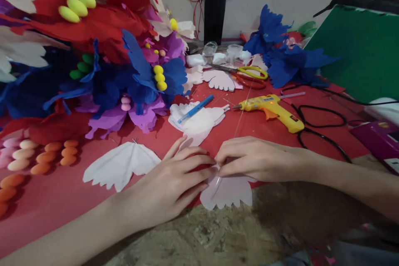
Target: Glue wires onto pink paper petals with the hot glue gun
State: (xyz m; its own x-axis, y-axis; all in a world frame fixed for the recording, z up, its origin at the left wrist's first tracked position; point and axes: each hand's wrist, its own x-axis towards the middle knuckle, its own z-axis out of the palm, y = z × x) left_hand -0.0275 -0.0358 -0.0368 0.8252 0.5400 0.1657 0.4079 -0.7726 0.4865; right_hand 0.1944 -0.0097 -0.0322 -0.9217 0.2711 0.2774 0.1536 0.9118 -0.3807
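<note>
A white scalloped paper piece (229, 193) lies at the front edge of the red sheet, under both hands. My left hand (174, 176) has its fingertips on its upper left, thumb and index finger close together at the paper. From the other side, my right hand (246, 160) pinches a thin wire (242, 110) against the paper, the fingertips of both hands nearly touching. The wire runs up beyond the right hand and down over the paper. Left of the left hand rests a finished-looking white paper wing (124, 166) with a wire spine. Stacked white cutouts (202, 122) lie behind, under a blue pen (196, 109).
A yellow glue gun (271, 108) with a black cord lies behind my right hand. Scissors (252, 72) are further back. Colourful paper butterflies (102, 75) pile up at left, near orange and pink egg-shaped pieces (46, 158). A green board (358, 50) leans at right.
</note>
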